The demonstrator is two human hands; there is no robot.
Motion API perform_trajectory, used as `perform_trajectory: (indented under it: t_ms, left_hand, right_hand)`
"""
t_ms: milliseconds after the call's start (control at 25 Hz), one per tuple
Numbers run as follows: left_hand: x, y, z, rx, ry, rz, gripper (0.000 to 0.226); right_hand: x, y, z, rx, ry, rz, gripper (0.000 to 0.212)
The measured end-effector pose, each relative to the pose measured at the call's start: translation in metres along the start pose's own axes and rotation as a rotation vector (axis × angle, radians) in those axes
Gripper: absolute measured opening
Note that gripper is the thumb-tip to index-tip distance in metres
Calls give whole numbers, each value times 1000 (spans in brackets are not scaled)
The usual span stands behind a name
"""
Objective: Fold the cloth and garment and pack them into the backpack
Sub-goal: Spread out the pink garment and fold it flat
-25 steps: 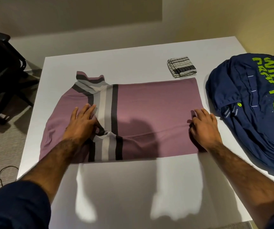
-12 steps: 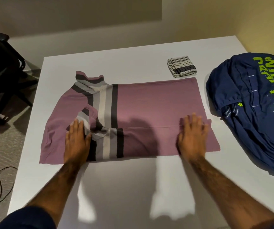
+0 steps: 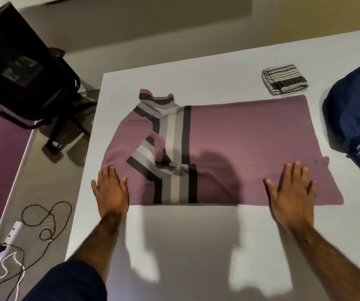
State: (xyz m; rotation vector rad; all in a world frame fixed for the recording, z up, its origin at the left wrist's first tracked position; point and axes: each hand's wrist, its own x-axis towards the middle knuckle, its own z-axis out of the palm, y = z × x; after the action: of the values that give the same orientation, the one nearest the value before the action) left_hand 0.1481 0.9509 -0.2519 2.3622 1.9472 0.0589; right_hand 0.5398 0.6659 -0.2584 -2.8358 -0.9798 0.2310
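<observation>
The step in hand seems to be pressing flat the garment, a mauve shirt with grey, white and dark stripes. It lies across the middle of the white bench with its near long side folded over. To do this well, the palms should probably stay flat and slide outward from the middle with even pressure, so that the near edge becomes one straight line. The striped sleeve is bunched a little near the fold. It is better to smooth this place before any further fold, otherwise the bundle may become too thick for the backpack at the right.

The left grip lies flat, fingers straight and apart, clamped on nothing. It rests on the near left corner of the garment and partly on the bench. The right grip is the same, spread flat on the near right part of the garment. The striped cloth, already folded, lies just behind the far edge of the garment, well apart from both grips
</observation>
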Motion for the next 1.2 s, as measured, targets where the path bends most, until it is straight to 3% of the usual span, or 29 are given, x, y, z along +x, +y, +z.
perform_trajectory:
  t_ms: [160,320,400,600,800,960,1120,1200]
  left_hand:
    - [17,-7,-11,44,92,68,23]
    - [31,-18,-18,81,184,25,14]
    - [34,-19,-22,54,187,-26,17]
    - [5,-24,-20,59,124,-22,54]
    - [2,-60,-12,228,95,205,30]
    - [6,-40,-26,171,98,169,34]
    - [-23,36,-19,-158,20,393,58]
    - [-40,65,-3,-165,-63,536,64]
  right_hand:
    - [13,28,-12,-18,-5,22,89]
    - [12,30,-11,-25,-24,12,89]
    - [12,31,-9,-25,-27,12,90]
    - [13,32,-8,-20,-22,-4,91]
    - [15,38,-7,-47,-6,-55,91]
    - [14,39,-12,-34,6,-64,92]
    - [-13,-51,-5,4,7,-162,85]
    - [-42,-122,8,19,-44,-323,81]
